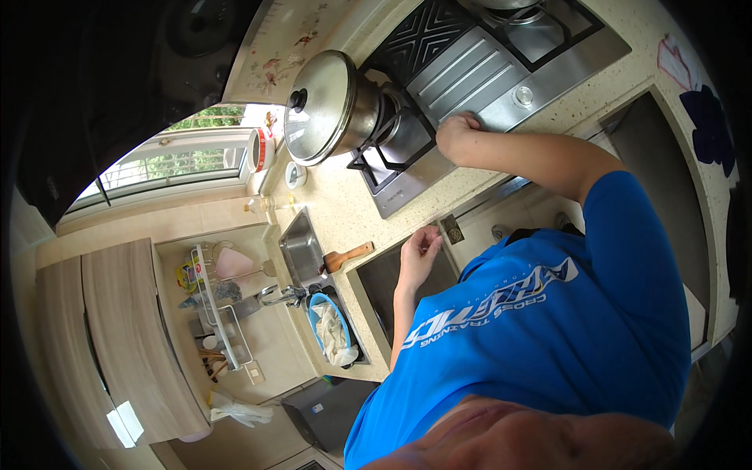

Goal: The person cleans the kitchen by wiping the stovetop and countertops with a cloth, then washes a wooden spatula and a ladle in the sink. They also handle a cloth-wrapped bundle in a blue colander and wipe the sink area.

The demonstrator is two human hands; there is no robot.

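Observation:
My right hand [458, 136] is on the front strip of the steel gas stove [405, 197], fingers bent down onto it. The hand hides what lies under the fingertips. Farther along that strip, one round stove knob [523, 95] shows. My left hand [420, 252] hangs by the counter's front edge, loosely curled, with nothing visible in it. A steel pot [368, 108] stands on the burner nearest my right hand. Its domed lid [320, 111] has a black handle and sits on the pot.
A wooden-handled tool [352, 252] lies by the steel sink [299, 247]. A blue basin [314, 302] holds pale cloth. A small white cup [295, 175] and a bottle [258, 204] stand near the window. The dark range hood [117, 76] overhangs the upper left. Another pot [508, 3] is cut off above.

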